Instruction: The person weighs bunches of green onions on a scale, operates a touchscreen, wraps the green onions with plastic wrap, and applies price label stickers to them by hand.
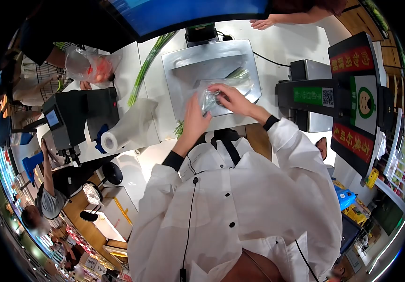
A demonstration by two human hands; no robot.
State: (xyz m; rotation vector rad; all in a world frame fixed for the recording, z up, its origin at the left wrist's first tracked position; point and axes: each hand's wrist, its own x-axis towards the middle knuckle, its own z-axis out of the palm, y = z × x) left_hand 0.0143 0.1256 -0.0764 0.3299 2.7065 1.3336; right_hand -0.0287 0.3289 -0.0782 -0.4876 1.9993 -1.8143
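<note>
A clear plastic bag [208,97] with something long and green inside lies on the metal weighing scale [179,101]. My left hand [196,118] grips the near left side of the bag, fingers pointing away from me. From the right, my right hand [234,99] has its fingers curled onto the gathered plastic. The bag's far end, with the green contents [239,77], rests toward the scale's right side. My fingers partly hide the bunched plastic.
Long green stalks [148,66] lie left of the scale, beside a plastic bag roll [129,129] and a dark label printer [78,117]. A bag of red produce [100,69] is farther left. Another person's hand [263,22] rests at the back right; a sign stand [353,98] stands right.
</note>
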